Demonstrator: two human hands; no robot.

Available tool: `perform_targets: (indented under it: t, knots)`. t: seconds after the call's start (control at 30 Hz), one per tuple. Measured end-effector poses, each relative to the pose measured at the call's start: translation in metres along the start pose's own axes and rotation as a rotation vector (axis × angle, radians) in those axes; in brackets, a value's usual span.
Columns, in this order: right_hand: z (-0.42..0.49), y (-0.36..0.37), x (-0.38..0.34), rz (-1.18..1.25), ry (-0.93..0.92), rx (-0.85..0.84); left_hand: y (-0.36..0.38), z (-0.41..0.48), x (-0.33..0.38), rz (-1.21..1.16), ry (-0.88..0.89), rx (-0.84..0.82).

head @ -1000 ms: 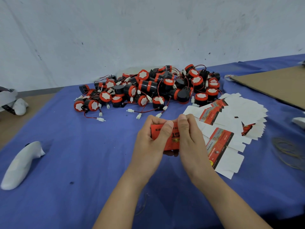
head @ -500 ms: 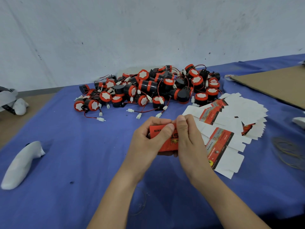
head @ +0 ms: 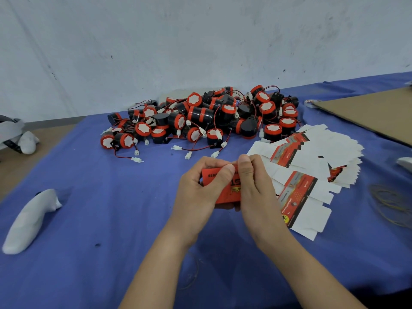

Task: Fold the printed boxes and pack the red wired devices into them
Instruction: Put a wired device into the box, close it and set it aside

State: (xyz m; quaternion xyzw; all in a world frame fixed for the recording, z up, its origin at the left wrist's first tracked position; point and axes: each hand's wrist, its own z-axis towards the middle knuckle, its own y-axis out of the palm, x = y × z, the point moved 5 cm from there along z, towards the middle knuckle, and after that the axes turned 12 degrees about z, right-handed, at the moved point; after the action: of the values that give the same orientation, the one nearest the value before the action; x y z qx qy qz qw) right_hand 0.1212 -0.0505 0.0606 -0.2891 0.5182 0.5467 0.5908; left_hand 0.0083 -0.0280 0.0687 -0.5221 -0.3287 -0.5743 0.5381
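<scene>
A red printed box (head: 229, 190) is held above the blue table between both hands. My left hand (head: 198, 192) grips its left side, thumb laid across the top. My right hand (head: 256, 188) grips its right side, thumb and fingers pinching the box's top edge. What is inside the box is hidden. A heap of red-and-black wired devices (head: 200, 121) with white plugs lies behind the hands. Flat unfolded printed boxes (head: 312, 166) are fanned out to the right.
The table wears a blue cloth (head: 93, 210). A white controller (head: 29, 221) lies at the left. A brown cardboard sheet (head: 374, 112) covers the far right, rubber bands (head: 392, 204) lie near the right edge, and a white headset (head: 13, 134) sits beyond the left edge.
The box has tilted slightly and dropped a little in my hands. My right thumb and fingers have shifted along its top edge; my left thumb stays on top.
</scene>
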Motion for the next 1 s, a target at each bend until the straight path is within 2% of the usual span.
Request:
perform_targets:
  t: [0.33,0.5,1.0]
  knots:
    - [0.004,-0.002,-0.003,0.103,0.021,0.012,0.004,-0.002,0.003,-0.018,0.045,0.031]
    - [0.001,-0.002,-0.004,0.158,0.057,0.019,0.010,-0.002,0.001,0.064,0.059,0.060]
    - [0.002,-0.002,-0.004,0.143,0.051,0.016,0.010,-0.002,-0.002,0.085,0.082,0.134]
